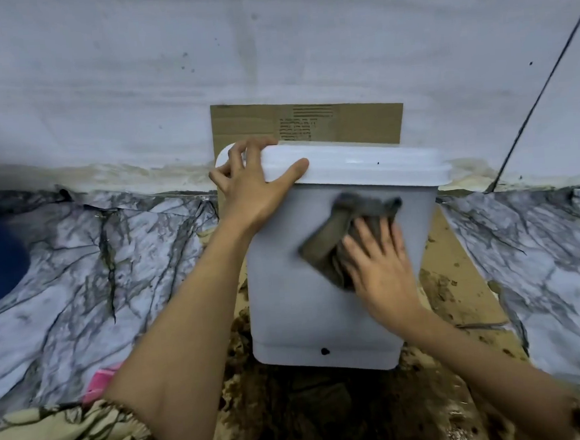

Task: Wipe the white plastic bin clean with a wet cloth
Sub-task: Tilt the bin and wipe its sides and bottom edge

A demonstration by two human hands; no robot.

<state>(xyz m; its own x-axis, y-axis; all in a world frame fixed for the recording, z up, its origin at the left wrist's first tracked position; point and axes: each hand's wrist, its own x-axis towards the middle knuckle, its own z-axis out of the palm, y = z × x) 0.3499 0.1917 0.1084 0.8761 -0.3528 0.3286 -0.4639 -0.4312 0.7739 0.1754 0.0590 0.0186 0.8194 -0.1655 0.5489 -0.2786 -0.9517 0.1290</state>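
Wiping the side of a white bin (pixel 288 316)

Left hand (pixel 250 184) grips the lid's upper-left corner, fingers curled over it; right hand (pixel 379 268), fingers spread flat, presses a grey cloth (pixel 331 237) mid-frame.

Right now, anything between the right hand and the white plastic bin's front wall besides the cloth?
Nothing else visible. The right hand presses flat on the grey-brown cloth, which lies against the front wall of the white plastic bin. The left hand grips the bin's lid edge, clear of the wiping area.
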